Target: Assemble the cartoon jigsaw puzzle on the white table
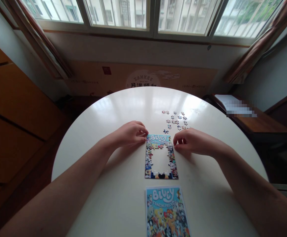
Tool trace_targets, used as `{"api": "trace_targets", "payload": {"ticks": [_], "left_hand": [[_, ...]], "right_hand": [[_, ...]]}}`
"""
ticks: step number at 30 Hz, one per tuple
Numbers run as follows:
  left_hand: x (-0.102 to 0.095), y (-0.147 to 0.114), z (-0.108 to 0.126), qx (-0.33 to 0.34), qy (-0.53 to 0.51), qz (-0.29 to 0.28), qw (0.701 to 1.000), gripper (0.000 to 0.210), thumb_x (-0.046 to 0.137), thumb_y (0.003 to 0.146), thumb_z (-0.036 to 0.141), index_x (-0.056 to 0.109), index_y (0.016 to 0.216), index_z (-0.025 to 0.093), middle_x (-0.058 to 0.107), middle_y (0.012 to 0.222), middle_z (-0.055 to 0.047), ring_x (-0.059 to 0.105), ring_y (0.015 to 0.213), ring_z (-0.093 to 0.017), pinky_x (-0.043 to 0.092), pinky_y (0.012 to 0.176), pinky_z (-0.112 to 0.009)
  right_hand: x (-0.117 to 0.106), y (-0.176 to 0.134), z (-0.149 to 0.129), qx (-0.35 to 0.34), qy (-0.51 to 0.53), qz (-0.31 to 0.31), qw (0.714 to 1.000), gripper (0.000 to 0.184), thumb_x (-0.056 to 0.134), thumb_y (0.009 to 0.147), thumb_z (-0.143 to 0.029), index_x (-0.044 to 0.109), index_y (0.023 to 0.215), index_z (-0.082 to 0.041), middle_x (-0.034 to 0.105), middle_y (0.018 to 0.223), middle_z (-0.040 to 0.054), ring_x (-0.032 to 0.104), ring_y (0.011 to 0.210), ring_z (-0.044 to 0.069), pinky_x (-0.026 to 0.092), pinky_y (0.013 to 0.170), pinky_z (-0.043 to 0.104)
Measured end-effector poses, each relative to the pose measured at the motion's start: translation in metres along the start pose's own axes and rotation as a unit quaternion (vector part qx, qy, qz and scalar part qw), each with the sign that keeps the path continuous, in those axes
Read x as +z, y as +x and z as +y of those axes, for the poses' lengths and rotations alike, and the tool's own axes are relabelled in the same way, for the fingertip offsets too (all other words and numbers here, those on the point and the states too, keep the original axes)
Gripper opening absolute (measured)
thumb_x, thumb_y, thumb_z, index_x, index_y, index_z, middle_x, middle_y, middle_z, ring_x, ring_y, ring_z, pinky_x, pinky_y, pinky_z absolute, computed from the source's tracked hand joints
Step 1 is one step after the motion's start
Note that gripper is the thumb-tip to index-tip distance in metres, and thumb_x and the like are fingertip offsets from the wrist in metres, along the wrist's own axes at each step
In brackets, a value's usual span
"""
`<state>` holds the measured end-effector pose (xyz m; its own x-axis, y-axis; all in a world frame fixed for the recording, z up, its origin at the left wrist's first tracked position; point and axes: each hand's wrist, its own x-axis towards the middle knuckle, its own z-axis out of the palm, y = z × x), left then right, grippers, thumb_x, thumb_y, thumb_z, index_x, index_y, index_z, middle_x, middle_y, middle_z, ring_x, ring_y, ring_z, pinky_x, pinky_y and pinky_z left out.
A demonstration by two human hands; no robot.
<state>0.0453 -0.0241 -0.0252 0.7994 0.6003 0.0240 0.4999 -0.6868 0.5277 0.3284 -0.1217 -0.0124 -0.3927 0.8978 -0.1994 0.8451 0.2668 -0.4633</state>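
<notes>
So one puzzle (158, 141) sits on the desk (104, 191) between my hands: left hand (135, 132) by its top-left corner, right hand (190, 140) beside its right edge, both loosely curled, unclosed. One card (167, 214) nearer me, over a dozen loose pieces (177, 122).

- Left: the table (109, 197) permits passage along the puzzle's (173, 161) near left edge; the left hand (133, 132) blocks the far left corner.
- Right: the right hand (190, 140) obstructs the far right edge.
- Far right: loose pieces (177, 122) restrict surface travel.
- Near: narrow strip before the picture sheet (167, 214).
- Puzzle opening: accessible from above.
</notes>
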Motion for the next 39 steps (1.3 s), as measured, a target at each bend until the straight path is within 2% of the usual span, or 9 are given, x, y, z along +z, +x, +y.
{"api": "trace_targets", "payload": {"ticks": [7,11,15,17,20,25,39], "left_hand": [[0.003,0.002,-0.005,0.001,0.002,0.015,1.000,0.022,0.072,0.082,0.033,0.077,0.100,0.022,0.070,0.106,-0.008,0.065,0.092,-0.020,0.055,0.084,-0.034],[0.003,0.001,-0.009,0.003,-0.004,0.011,1.000,0.028,0.072,0.083,0.038,0.075,0.106,0.022,0.070,0.110,-0.009,0.065,0.095,-0.021,0.055,0.085,-0.035],[0.001,-0.001,-0.012,0.037,0.013,-0.017,0.999,0.047,0.075,0.082,0.048,0.070,0.121,0.023,0.066,0.125,-0.012,0.058,0.119,-0.027,0.050,0.099,-0.042],[-0.001,-0.002,-0.012,0.051,0.030,-0.027,0.998,0.057,0.077,0.080,0.051,0.065,0.129,0.024,0.061,0.138,-0.013,0.050,0.131,-0.030,0.043,0.108,-0.046],[-0.003,-0.003,-0.009,0.046,0.059,-0.045,0.996,0.064,0.078,0.079,0.053,0.063,0.134,0.024,0.054,0.148,-0.014,0.045,0.138,-0.032,0.038,0.113,-0.048],[-0.005,-0.003,-0.006,0.030,0.068,-0.059,0.995,0.059,0.076,0.081,0.054,0.065,0.131,0.024,0.054,0.148,-0.014,0.046,0.138,-0.033,0.039,0.112,-0.048],[-0.006,-0.002,-0.007,0.044,0.054,-0.055,0.996,0.047,0.075,0.082,0.051,0.069,0.122,0.027,0.058,0.144,-0.011,0.049,0.135,-0.030,0.040,0.111,-0.045]], "right_hand": [[-0.001,-0.002,0.001,-0.008,-0.005,0.008,1.000,0.014,0.063,0.086,-0.027,0.076,0.090,-0.023,0.072,0.084,0.0038,0.063,0.073,0.016,0.045,0.065,0.029],[-0.006,-0.008,-0.001,0.012,-0.005,-0.041,0.999,0.011,0.067,0.083,-0.030,0.074,0.084,-0.022,0.070,0.079,0.0030,0.059,0.067,0.015,0.041,0.059,0.028],[-0.008,-0.012,-0.007,0.034,-0.002,-0.103,0.994,0.017,0.070,0.080,-0.035,0.066,0.072,-0.021,0.065,0.068,0.0002,0.052,0.059,0.013,0.035,0.052,0.027],[-0.007,-0.012,-0.009,0.031,0.005,-0.113,0.993,0.020,0.070,0.079,-0.037,0.064,0.070,-0.020,0.064,0.067,-0.0003,0.051,0.058,0.013,0.035,0.051,0.027],[-0.006,-0.011,-0.011,0.026,0.012,-0.118,0.993,0.022,0.070,0.080,-0.039,0.063,0.070,-0.020,0.063,0.067,-0.0004,0.051,0.058,0.012,0.036,0.052,0.027],[-0.005,-0.008,-0.012,0.025,0.006,-0.114,0.993,0.024,0.070,0.081,-0.041,0.062,0.071,-0.020,0.064,0.069,-0.0001,0.051,0.059,0.012,0.036,0.052,0.028],[0.001,-0.006,-0.009,0.012,0.001,-0.096,0.995,0.030,0.067,0.083,-0.047,0.061,0.070,-0.021,0.063,0.067,-0.0003,0.050,0.057,0.012,0.034,0.052,0.028]]}}
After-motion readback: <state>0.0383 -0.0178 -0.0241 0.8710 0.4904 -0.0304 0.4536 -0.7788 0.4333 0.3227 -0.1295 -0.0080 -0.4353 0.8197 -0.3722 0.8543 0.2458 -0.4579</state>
